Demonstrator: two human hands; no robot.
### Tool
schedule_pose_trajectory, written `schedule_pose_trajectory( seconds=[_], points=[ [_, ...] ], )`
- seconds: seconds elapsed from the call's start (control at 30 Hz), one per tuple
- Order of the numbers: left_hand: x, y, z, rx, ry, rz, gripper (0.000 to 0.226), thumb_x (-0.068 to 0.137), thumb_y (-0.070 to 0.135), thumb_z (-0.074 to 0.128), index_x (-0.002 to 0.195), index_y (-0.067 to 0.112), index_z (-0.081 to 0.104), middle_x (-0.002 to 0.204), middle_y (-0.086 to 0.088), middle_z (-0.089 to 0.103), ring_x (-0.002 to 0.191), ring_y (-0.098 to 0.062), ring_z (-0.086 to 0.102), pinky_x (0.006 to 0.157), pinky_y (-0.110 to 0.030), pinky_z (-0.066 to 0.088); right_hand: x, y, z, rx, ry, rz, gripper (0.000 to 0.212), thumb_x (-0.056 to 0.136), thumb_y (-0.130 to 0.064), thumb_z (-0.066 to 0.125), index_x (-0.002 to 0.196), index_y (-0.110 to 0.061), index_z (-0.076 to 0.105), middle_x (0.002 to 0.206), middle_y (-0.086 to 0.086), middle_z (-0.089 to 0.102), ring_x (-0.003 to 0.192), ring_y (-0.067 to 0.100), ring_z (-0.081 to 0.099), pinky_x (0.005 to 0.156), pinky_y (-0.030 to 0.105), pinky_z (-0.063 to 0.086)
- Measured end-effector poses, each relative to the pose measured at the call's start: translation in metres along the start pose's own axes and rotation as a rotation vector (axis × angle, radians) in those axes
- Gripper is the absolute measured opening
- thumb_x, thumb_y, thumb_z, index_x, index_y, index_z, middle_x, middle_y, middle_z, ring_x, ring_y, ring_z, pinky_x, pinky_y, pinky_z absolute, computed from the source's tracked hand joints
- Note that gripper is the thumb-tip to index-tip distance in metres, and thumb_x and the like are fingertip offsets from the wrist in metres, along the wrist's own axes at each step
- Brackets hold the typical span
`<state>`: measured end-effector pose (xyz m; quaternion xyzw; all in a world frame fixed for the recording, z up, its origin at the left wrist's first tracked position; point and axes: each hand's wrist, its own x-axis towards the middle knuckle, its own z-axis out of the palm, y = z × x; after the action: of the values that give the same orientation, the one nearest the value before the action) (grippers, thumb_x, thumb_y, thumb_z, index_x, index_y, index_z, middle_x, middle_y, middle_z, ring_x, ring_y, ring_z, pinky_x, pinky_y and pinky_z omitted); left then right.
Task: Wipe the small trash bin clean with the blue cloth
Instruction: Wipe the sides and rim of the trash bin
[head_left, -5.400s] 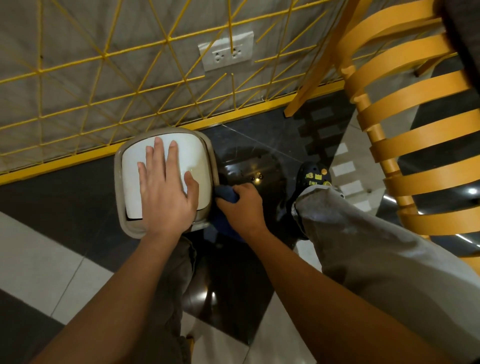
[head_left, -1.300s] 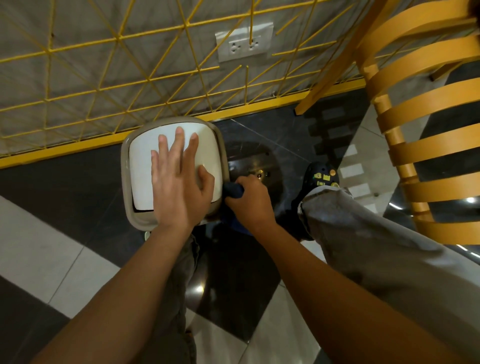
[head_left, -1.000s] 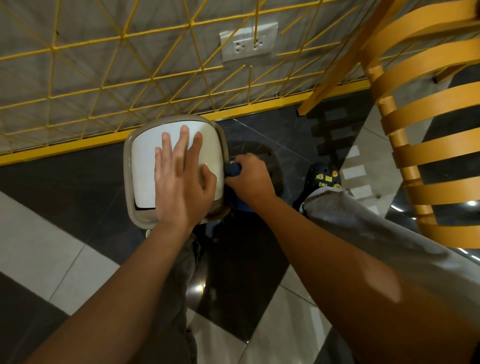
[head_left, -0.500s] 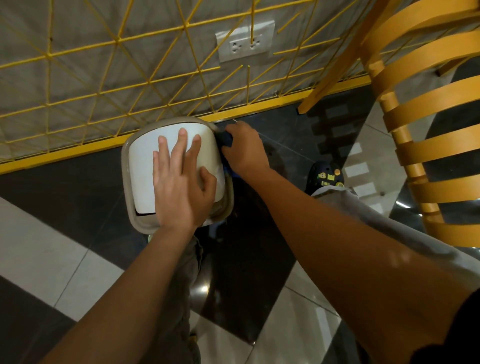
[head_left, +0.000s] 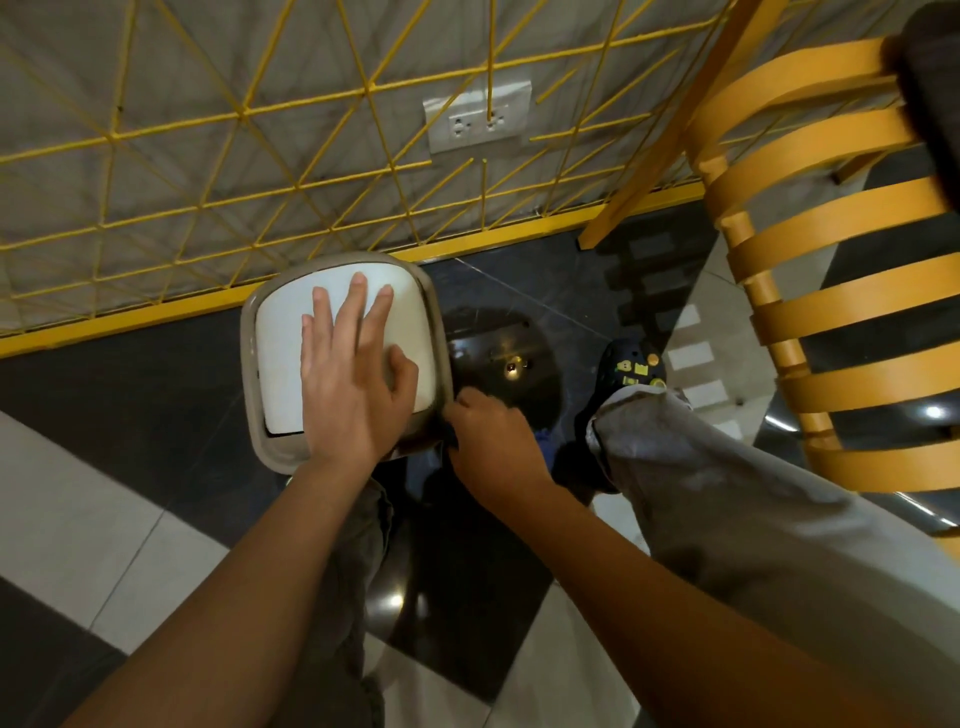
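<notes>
The small trash bin (head_left: 280, 332) stands on the dark floor, seen from above: a grey-beige body with a white lid. My left hand (head_left: 353, 379) lies flat on the lid with fingers spread, pressing down. My right hand (head_left: 493, 441) is closed against the bin's near right side. The blue cloth (head_left: 543, 439) is almost hidden under that hand; only a small blue edge shows on the hand's right.
A wall with a yellow wire grid (head_left: 311, 171) and a socket plate (head_left: 478, 122) rises right behind the bin. An orange slatted chair (head_left: 841, 291) stands at the right. My bent leg in grey trousers (head_left: 727, 493) and my dark shoe (head_left: 631, 366) are close beside my right hand.
My right hand slid with the cloth from the bin's far right corner back along its right side to the near right corner. My left hand stayed on the lid.
</notes>
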<state>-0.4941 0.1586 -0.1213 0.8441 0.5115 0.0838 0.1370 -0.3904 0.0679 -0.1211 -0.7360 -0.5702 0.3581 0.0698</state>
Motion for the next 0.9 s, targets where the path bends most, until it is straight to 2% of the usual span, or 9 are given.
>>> schedule_pose_trajectory(
  seconds=[0.13, 0.27, 0.4, 0.5, 0.67, 0.8, 0.9],
  points=[
    [-0.003, -0.002, -0.006, -0.046, -0.097, 0.099, 0.056, 0.086, 0.033, 0.030, 0.138, 0.015, 0.039, 0.149, -0.011, 0.034, 0.141, -0.038, 0.018, 0.113, -0.047, 0.014, -0.012, -0.011, 0.024, 0.108, -0.049, 0.026, 0.019, 0.090, -0.013, 0.053, 0.106, -0.008, 0.061, 0.118, 0.010, 0.056, 0.107, 0.027, 0.054, 0.096, 0.042, 0.045],
    [-0.009, -0.005, -0.018, -0.105, -0.208, 0.201, 0.055, 0.085, 0.025, 0.042, 0.139, 0.015, 0.040, 0.150, -0.006, 0.033, 0.143, -0.033, 0.015, 0.115, -0.041, 0.010, -0.022, -0.023, 0.039, 0.224, -0.073, 0.083, 0.015, 0.091, -0.014, 0.051, 0.101, -0.013, 0.062, 0.119, 0.010, 0.055, 0.110, 0.027, 0.053, 0.097, 0.040, 0.042],
    [-0.014, -0.011, -0.030, -0.066, -0.283, 0.258, 0.056, 0.083, 0.026, 0.039, 0.138, 0.017, 0.041, 0.150, -0.003, 0.033, 0.144, -0.028, 0.015, 0.116, -0.039, 0.008, -0.027, -0.038, 0.054, 0.279, -0.066, 0.064, 0.024, 0.089, -0.011, 0.052, 0.111, -0.005, 0.059, 0.119, 0.014, 0.056, 0.111, 0.030, 0.053, 0.095, 0.041, 0.044],
    [-0.019, -0.016, -0.036, -0.081, -0.276, 0.267, 0.057, 0.081, 0.029, 0.033, 0.135, 0.016, 0.045, 0.146, -0.004, 0.039, 0.142, -0.025, 0.021, 0.118, -0.039, 0.009, -0.027, -0.050, 0.063, 0.256, -0.099, 0.033, 0.029, 0.089, -0.011, 0.052, 0.118, -0.007, 0.055, 0.123, 0.013, 0.053, 0.114, 0.031, 0.050, 0.096, 0.041, 0.042],
    [-0.018, -0.006, -0.034, -0.113, -0.158, 0.224, 0.050, 0.085, 0.032, 0.040, 0.131, 0.015, 0.048, 0.135, -0.005, 0.049, 0.136, -0.022, 0.032, 0.117, -0.036, 0.012, -0.029, -0.048, 0.074, 0.353, -0.158, 0.101, 0.034, 0.087, -0.015, 0.057, 0.121, -0.014, 0.053, 0.127, 0.008, 0.049, 0.117, 0.026, 0.049, 0.101, 0.041, 0.041],
    [-0.008, 0.002, -0.025, -0.086, -0.045, 0.126, 0.047, 0.088, 0.029, 0.046, 0.133, 0.015, 0.046, 0.142, -0.009, 0.042, 0.139, -0.026, 0.027, 0.114, -0.046, 0.017, -0.036, -0.030, 0.068, 0.634, 0.025, 0.319, 0.025, 0.086, -0.017, 0.059, 0.110, -0.011, 0.058, 0.115, 0.007, 0.055, 0.107, 0.022, 0.057, 0.092, 0.029, 0.046],
    [0.003, 0.007, -0.017, -0.030, -0.022, 0.110, 0.047, 0.091, 0.029, 0.041, 0.136, 0.017, 0.043, 0.149, -0.010, 0.034, 0.142, -0.029, 0.020, 0.115, -0.045, 0.011, -0.034, -0.024, 0.054, 0.800, 0.247, 0.452, 0.025, 0.086, -0.018, 0.062, 0.109, -0.010, 0.061, 0.114, 0.003, 0.054, 0.103, 0.014, 0.056, 0.090, 0.022, 0.045]
  ],
)
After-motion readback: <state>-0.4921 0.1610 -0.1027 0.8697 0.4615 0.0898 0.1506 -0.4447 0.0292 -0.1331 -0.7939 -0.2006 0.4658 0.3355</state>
